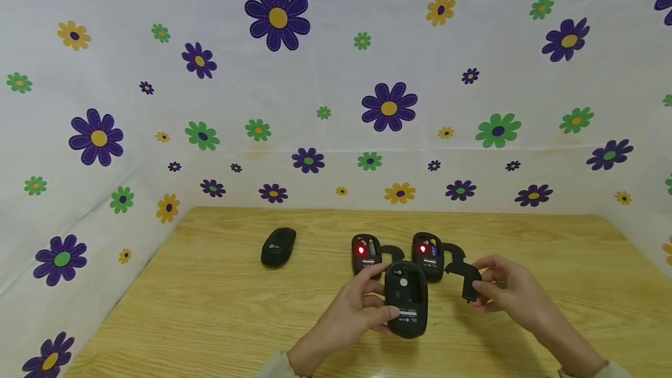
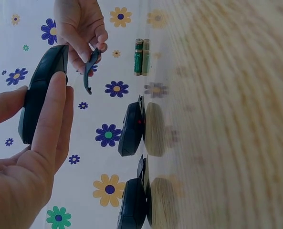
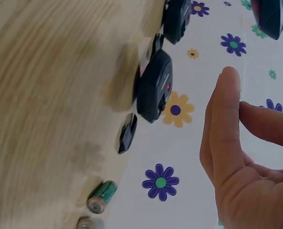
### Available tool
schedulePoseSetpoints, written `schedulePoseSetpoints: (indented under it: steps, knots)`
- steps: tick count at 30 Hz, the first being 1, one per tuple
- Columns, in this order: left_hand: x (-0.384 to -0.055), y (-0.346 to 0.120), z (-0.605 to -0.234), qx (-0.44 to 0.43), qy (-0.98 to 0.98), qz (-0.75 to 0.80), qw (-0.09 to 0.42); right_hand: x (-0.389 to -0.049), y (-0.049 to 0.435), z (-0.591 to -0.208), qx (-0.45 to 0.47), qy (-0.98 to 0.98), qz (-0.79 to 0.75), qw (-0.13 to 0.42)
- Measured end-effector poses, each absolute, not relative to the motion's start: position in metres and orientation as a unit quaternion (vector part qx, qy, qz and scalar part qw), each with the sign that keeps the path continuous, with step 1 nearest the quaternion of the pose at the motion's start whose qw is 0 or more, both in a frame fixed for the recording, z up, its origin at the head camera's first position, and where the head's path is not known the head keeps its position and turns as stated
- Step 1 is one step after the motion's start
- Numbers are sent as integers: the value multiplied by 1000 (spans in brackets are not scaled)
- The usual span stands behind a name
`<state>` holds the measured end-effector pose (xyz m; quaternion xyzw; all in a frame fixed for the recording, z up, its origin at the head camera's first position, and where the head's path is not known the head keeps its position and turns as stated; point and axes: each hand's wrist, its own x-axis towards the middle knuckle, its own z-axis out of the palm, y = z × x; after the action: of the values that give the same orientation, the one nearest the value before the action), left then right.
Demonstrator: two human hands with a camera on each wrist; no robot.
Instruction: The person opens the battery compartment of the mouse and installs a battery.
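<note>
My left hand (image 1: pixel 362 308) holds a black computer mouse (image 1: pixel 405 322) with its underside facing me. Its battery slot is uncovered and looks dark inside. To the right, my right hand (image 1: pixel 506 287) pinches a thin, curved black battery cover (image 1: pixel 469 287) between thumb and fingers, apart from the mouse. In the left wrist view the cover (image 2: pixel 89 71) is seen edge-on at the fingertips; in the right wrist view the fingers hide it. A green battery (image 2: pixel 138 57) lies on the table, mostly hidden behind the right hand in the head view.
Two more mice lie belly-up behind my hands, the left one (image 1: pixel 361 264) and the right one (image 1: pixel 433 271), with red lights and batteries showing. A cover (image 1: pixel 394 251) lies by the first, another (image 1: pixel 452 251) by the second. One mouse (image 1: pixel 279 247) sits upright at left. Flowered cloth (image 1: pixel 325 63) borders the table (image 1: pixel 210 308).
</note>
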<state>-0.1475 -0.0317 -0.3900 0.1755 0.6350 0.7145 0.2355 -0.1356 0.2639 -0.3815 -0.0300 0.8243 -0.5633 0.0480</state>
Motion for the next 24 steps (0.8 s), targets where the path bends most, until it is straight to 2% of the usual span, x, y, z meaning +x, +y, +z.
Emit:
schedulePoseSetpoints:
  steps: [11, 24]
  knots:
    - [-148, -31, -390, 173, 636, 713, 238, -143, 283, -396, -52, 830, -542, 118]
    - [-148, -31, -388, 172, 639, 711, 236, -150, 286, -403, -97, 872, -462, 129]
